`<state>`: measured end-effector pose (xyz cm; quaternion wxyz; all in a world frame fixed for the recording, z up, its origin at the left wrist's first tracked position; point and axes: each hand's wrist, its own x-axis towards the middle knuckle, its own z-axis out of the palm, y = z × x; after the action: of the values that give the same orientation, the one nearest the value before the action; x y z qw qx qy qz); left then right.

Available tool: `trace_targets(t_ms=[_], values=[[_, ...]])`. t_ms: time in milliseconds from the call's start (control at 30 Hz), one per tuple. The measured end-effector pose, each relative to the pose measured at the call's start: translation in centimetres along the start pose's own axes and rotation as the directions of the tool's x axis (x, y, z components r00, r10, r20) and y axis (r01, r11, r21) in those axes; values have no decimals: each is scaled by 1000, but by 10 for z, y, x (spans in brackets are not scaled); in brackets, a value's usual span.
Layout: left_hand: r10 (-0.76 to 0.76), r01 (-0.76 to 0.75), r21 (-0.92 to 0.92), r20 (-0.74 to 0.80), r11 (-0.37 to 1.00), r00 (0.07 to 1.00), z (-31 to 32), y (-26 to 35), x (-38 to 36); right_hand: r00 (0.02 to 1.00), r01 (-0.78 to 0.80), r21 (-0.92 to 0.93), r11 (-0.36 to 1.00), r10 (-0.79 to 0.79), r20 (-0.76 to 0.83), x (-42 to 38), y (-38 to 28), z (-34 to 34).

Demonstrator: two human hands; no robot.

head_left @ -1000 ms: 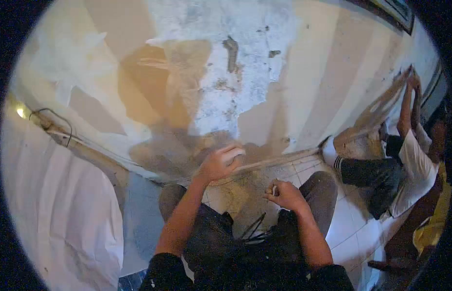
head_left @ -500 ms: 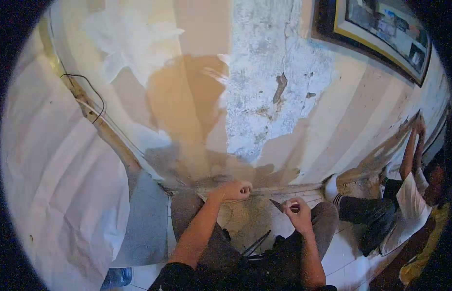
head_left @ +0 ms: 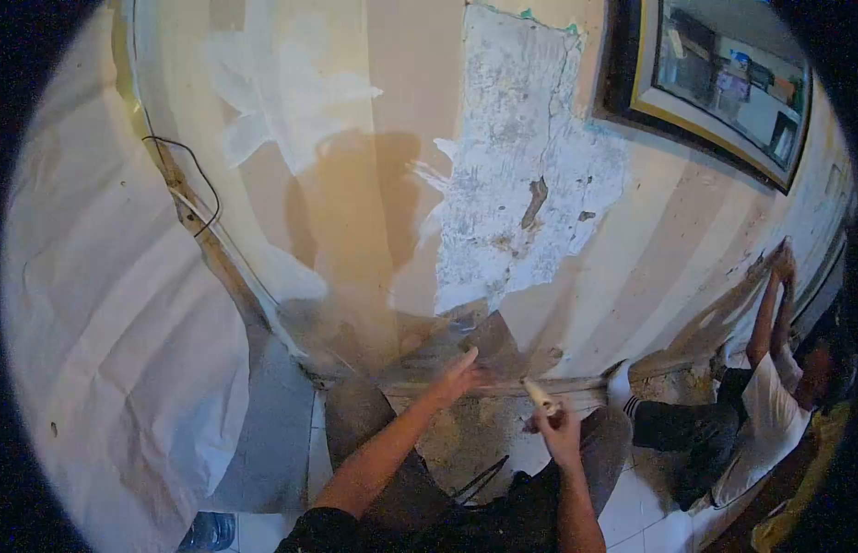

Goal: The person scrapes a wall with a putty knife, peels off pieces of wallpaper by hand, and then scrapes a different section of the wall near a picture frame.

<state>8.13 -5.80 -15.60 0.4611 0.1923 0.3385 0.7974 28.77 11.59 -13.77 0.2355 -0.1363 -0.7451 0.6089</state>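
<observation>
My right hand [head_left: 560, 435] is closed around a scraper [head_left: 540, 396], a small tool with a pale, tapered blade that points up and left toward the base of the wall. Its handle is mostly hidden in my fingers. To the left, my left hand [head_left: 458, 376] reaches toward the low part of the wall, fingers stretched out and partly blurred, with nothing visible in them. In front of both hands rises the striped wall [head_left: 401, 203]. A large bare patch of rough, whitish plaster [head_left: 503, 184] shows where its surface is gone, with ragged edges and a dark crack.
A pale sheet [head_left: 125, 350] drapes over something bulky on the left. A black cable [head_left: 203, 180] loops along the wall corner. A framed picture [head_left: 724, 83] hangs upper right. Another person [head_left: 770, 396] sits at the right, both hands against the wall.
My view has tilted slightly, so the wall sits lower in it. My left fingers have uncurled and stretched forward. The scraper has turned in my right hand, its blade now pale instead of dark.
</observation>
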Motion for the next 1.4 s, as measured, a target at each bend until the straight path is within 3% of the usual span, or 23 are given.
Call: trace_targets(t_ms=[33, 67, 133, 167, 267, 333, 367, 400, 433, 500, 533, 567, 600, 667, 733, 833, 967, 1033, 1067, 1133, 1267, 1333, 1400], values=[[57, -63, -80, -67, 995, 996, 3, 2, 3, 990, 3, -136, 991, 15, 138, 1, 2, 2], [56, -60, -75, -56, 995, 997, 5, 3, 3, 992, 9, -135, 991, 9, 127, 0, 5, 3], [117, -126, -37, -183, 991, 976, 34, 20, -10, 931, 29, -510, 860, 162, 327, -3, 9, 6], [104, -110, -26, -172, 994, 980, 40, 22, -12, 937, 18, -503, 864, 160, 309, -4, 9, 6], [14, 6, 93, -219, 996, 976, 44, 24, -20, 915, 126, -435, 891, 65, 399, -7, 7, 19], [-42, 53, 26, -313, 998, 949, 54, 26, -19, 919, -117, 2, 993, 108, 380, -6, -11, 30], [-34, 49, 42, -304, 998, 952, 59, 35, -19, 924, -102, 11, 995, 91, 373, -7, -27, 37], [84, 91, 441, -363, 893, 928, 78, 51, -20, 934, -119, 66, 991, 89, 347, -7, -49, 42], [220, 154, 755, -370, 638, 903, 93, 67, -17, 942, -137, 121, 983, 91, 323, -2, -63, 48], [527, -245, 659, -269, 711, 806, 117, 91, 8, 972, -16, 216, 976, -36, 232, 18, -80, 62], [504, -337, 487, -264, 805, 822, 135, 110, 17, 983, 13, 244, 970, -58, 176, 30, -105, 68], [493, -420, 293, -248, 859, 834, 156, 133, 24, 984, 33, 359, 933, -93, 151, 38, -144, 73], [539, -464, 293, -277, 836, 795, 177, 153, 27, 984, 61, 468, 881, -133, 122, 46, -179, 78], [594, -520, 294, -304, 802, 745, 194, 183, 37, 980, 110, 495, 862, -178, 93, 69, -207, 86], [653, -600, 293, -131, 744, 746, 195, 202, 45, 975, 152, 524, 838, -213, 58, 88, -221, 93], [710, -629, 345, -204, 697, 674, 196, 218, 48, 972, 163, 534, 830, -228, 59, 112, -222, 106], [734, -611, 434, -213, 662, 644, 190, 234, 51, 970, 140, 635, 760, -234, 66, 128, -220, 122], [832, -553, 679, -159, 483, 532, 186, 238, 53, 975, 130, 640, 757, -216, 57, 133, -220, 128], [831, -553, 678, -160, 485, 532, 185, 242, 56, 975, 130, 652, 747, -215, 51, 134, -220, 130], [903, -573, 751, -71, 327, 423, 187, 249, 61, 976, 129, 659, 741, -213, 49, 139, -222, 132], [913, -588, 732, -112, 343, 392, 187, 243, 63, 980, 135, 632, 763, -198, 31, 136, -219, 133], [879, -542, 744, -126, 390, 459, 184, 239, 59, 979, 142, 614, 777, -203, 30, 142, -221, 132], [879, -533, 762, -98, 368, 467, 187, 241, 62, 973, 196, 560, 805, -232, -8, 152, -223, 129]])
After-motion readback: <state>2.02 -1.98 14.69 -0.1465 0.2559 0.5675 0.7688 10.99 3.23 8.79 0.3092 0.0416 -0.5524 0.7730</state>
